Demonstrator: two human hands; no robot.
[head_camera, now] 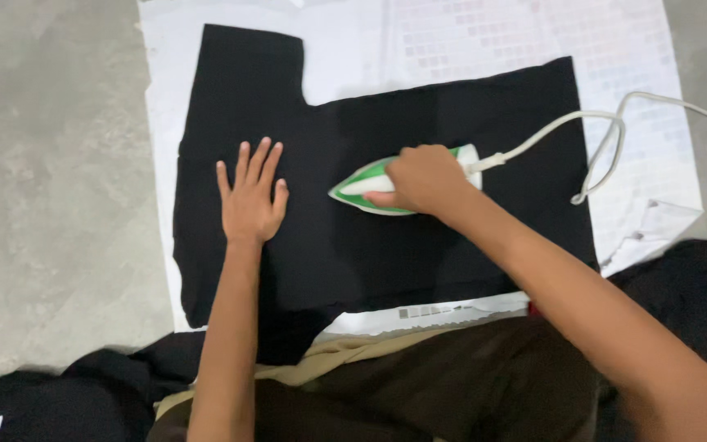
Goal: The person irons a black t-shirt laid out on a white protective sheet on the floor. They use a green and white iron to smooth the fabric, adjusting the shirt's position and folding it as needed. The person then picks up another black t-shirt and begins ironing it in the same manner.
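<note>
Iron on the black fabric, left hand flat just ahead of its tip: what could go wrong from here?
1. The left hand lies flat on the black fabric, close in front of the pointed tip of the green and white iron; a push that way could burn the fingers.
2. The white cord loops loosely on the white sheet behind the iron; it may snag or drag under the soleplate.
3. The right hand holds the iron flat; lingering might scorch the cloth.

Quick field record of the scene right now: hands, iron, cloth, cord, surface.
left hand: flat, fingers spread, pressing the black cloth
right hand: closed around the iron's handle
iron: green and white, on the cloth, tip pointing toward the left hand
cord: white, loops away at the right
white sheet: spread under the cloth on the grey floor
</note>
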